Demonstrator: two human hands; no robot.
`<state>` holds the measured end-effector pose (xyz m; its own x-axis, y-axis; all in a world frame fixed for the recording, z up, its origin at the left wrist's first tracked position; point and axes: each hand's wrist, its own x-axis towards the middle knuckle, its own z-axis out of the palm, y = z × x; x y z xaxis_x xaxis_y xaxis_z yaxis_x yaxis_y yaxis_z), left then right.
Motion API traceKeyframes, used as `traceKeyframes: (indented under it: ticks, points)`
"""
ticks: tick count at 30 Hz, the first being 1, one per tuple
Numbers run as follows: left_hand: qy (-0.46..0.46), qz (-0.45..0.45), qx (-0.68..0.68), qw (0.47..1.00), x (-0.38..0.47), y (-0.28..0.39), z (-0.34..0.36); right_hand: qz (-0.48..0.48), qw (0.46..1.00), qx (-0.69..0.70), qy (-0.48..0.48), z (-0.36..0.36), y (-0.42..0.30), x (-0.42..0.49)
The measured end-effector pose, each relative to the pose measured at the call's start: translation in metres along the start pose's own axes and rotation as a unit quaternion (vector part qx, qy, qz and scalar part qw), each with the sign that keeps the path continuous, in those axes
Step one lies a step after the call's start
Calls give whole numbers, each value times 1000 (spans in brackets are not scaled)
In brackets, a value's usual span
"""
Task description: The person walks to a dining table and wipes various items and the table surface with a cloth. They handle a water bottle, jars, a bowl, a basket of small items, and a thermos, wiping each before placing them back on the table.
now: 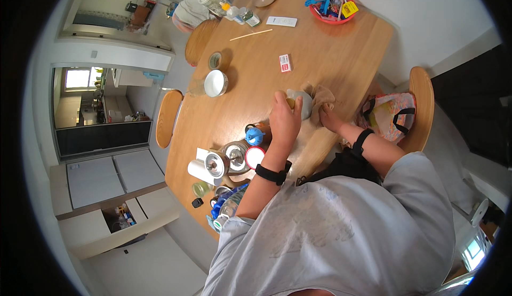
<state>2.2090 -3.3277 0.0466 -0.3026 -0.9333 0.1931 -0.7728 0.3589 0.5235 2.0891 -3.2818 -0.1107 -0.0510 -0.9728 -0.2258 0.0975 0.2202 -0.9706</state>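
Note:
My left hand (pixel 285 116) is curled round one end of a grey, rounded object (pixel 306 105), whose exact kind I cannot tell. A small yellowish part (pixel 291 103) shows between its thumb and fingers. My right hand (pixel 330 117) grips a crumpled brown cloth (pixel 322 97), which lies against the right side of the grey object. Both hands are over the near right edge of the wooden table (pixel 256 96). A small red and white box (pixel 285 63) lies beyond them. Just left of my left forearm stand a blue-topped container (pixel 255 136) and a red-rimmed round lid (pixel 255 157).
Glass pots with metal lids (pixel 216 164), a paper roll (pixel 200 171) and bottles (pixel 226 212) crowd the near left. Farther off are a white bowl (pixel 216 83), a tape roll (pixel 215 60), a chopstick (pixel 251 35) and a filled red basket (pixel 333 21). A bag (pixel 390 116) sits on the right chair.

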Motion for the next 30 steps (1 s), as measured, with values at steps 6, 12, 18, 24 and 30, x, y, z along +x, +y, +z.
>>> traceKeyframes:
  ticks: [6,12,18,24,30]
  points:
    - [-93,-67,7,993,1,-4,0,-191,970,-151,-24,23,-16,-8]
    - [-77,-26,-15,997,-7,-9,-4,-79,976,-169,-110,-16,6,-3]
    - [-41,-23,13,999,-13,-11,0,-168,956,-217,-102,-27,-21,-8]
    - [41,-4,-2,999,-19,-13,-17,-216,955,-194,-69,-9,-49,-7]
    - [90,-130,-133,978,-21,3,-49,-75,993,-33,-89,-23,-25,-6]
